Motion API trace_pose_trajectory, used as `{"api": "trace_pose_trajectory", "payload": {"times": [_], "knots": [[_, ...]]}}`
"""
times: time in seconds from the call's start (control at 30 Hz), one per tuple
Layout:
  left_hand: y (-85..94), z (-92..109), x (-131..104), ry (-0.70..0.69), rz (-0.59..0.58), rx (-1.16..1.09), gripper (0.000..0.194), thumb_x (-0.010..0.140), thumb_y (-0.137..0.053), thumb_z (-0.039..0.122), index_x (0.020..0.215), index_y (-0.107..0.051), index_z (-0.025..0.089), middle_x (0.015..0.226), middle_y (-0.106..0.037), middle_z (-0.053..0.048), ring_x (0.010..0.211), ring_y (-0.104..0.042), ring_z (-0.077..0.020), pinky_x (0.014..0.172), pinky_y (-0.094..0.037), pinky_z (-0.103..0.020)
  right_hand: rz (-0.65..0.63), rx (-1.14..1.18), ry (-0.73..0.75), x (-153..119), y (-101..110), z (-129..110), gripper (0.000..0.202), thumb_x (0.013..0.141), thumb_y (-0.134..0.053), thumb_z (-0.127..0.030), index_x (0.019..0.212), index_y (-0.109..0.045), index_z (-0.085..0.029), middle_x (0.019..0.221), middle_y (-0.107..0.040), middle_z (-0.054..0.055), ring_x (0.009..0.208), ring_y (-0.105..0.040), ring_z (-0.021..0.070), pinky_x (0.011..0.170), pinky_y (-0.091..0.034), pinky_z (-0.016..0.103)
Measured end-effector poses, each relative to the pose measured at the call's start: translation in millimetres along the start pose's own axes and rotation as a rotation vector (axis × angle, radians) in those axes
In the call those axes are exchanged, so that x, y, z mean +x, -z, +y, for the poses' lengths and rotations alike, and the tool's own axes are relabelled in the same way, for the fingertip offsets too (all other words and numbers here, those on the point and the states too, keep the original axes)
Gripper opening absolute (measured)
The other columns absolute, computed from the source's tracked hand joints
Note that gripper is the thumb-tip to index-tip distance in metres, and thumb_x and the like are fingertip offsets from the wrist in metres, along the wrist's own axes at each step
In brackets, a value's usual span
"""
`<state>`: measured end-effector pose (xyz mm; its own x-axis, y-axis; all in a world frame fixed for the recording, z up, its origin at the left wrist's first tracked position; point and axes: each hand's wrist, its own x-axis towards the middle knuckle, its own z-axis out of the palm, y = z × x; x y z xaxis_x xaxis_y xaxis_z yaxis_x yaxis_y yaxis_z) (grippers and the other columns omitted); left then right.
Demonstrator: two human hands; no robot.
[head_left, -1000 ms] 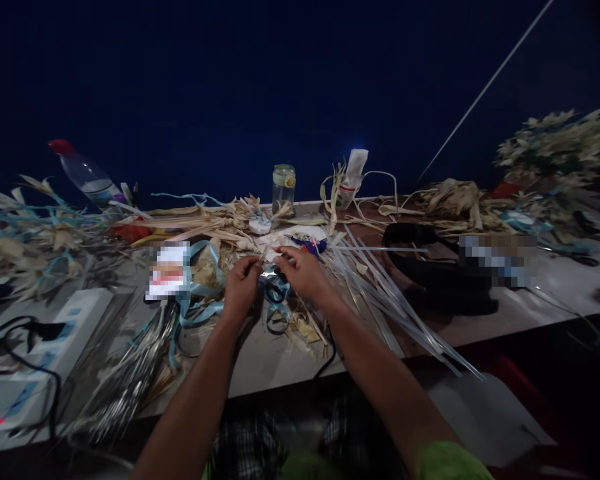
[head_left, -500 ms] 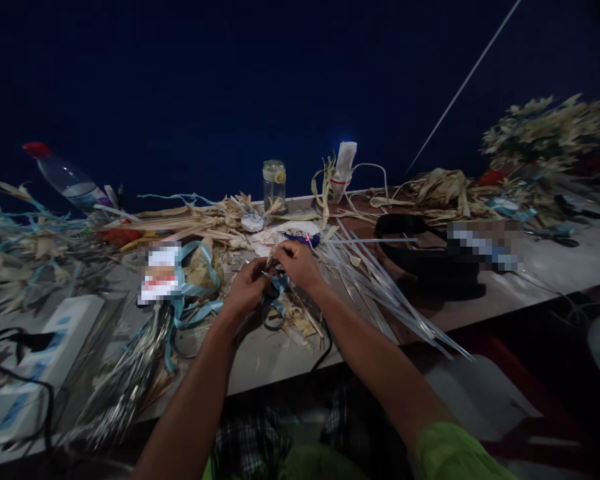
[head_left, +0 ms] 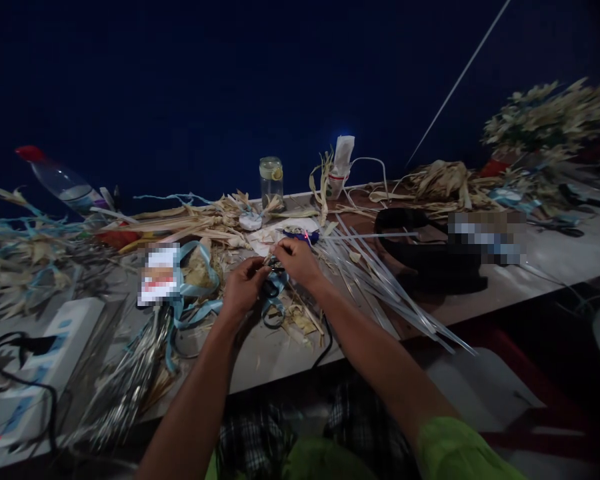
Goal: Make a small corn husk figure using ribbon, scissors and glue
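My left hand and my right hand meet over the middle of the cluttered table, fingertips nearly touching. Both are closed in a pinch around a small pale piece, too small and dark to make out well. Just below them hang a pair of dark scissor-like loops and some light blue ribbon. Behind my right hand a blue object with a red light lies beside white paper. Dried husk scraps are strewn beneath my wrists.
Clear plastic sticks and a black curved item lie right. A jar and a cup stand behind. At left are a tilted bottle, wire bundle and power strip.
The view has shifted slightly. My left fingers have changed position a little around the small piece; my right hand keeps its pinch.
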<state>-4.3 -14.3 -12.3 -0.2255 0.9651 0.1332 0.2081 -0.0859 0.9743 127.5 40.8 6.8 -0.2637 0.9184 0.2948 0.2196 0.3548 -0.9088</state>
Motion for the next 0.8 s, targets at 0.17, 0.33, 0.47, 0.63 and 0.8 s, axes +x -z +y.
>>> {"api": "trace_pose_trajectory", "payload": {"times": [0.17, 0.33, 0.47, 0.63, 0.8], "knots": [[-1.0, 1.3, -2.2, -0.119, 0.085, 0.198, 0.017, 0.068, -0.063, 0.029, 0.082, -0.066, 0.019, 0.077, -0.065, -0.003, 0.069, -0.055, -0.0158, 0.067, -0.041, -0.026, 0.001, -0.032, 0.012, 0.0, -2.4, 4.2, 0.028, 0.076, -0.047, -0.034, 0.055, -0.046, -0.016, 0.053, -0.039, -0.004, 0.056, -0.037, 0.0081, 0.053, -0.029, 0.020], [0.2, 2.4, -4.2, -0.181, 0.116, 0.285, 0.014, 0.072, -0.058, 0.028, 0.080, -0.067, 0.020, 0.077, -0.064, -0.004, 0.072, -0.055, -0.0175, 0.069, -0.039, -0.026, -0.007, -0.034, 0.007, -1.3, -4.1, 2.9, 0.029, 0.076, -0.047, -0.035, 0.054, -0.044, -0.017, 0.052, -0.037, -0.004, 0.055, -0.036, 0.0083, 0.053, -0.029, 0.021], [0.8, 1.2, -6.0, -0.209, 0.110, 0.329, 0.015, 0.075, -0.055, 0.029, 0.079, -0.066, 0.020, 0.075, -0.062, -0.004, 0.071, -0.053, -0.0176, 0.068, -0.038, -0.026, -0.010, -0.011, -0.018, -1.4, -3.4, 0.1, 0.026, 0.075, -0.049, -0.033, 0.054, -0.047, -0.016, 0.052, -0.040, -0.004, 0.054, -0.037, 0.0080, 0.054, -0.030, 0.021], [1.8, -1.6, -6.9, -0.277, 0.073, 0.476, 0.018, 0.081, -0.047, 0.028, 0.084, -0.063, 0.020, 0.077, -0.061, -0.005, 0.073, -0.052, -0.0177, 0.071, -0.037, -0.027, -0.023, 0.036, -0.066, -0.2, -4.0, 2.9, 0.024, 0.072, -0.052, -0.032, 0.055, -0.050, -0.016, 0.052, -0.043, -0.005, 0.053, -0.038, 0.0074, 0.052, -0.031, 0.020], [1.7, -2.5, -6.8, -0.327, 0.064, 0.576, 0.020, 0.084, -0.042, 0.027, 0.084, -0.060, 0.018, 0.080, -0.060, -0.007, 0.075, -0.053, -0.0189, 0.071, -0.037, -0.029, -0.092, 0.277, -0.298, 1.3, -3.5, 1.3, 0.018, 0.069, -0.055, -0.030, 0.059, -0.053, -0.015, 0.048, -0.045, -0.005, 0.045, -0.036, 0.0059, 0.044, -0.028, 0.019]]}}
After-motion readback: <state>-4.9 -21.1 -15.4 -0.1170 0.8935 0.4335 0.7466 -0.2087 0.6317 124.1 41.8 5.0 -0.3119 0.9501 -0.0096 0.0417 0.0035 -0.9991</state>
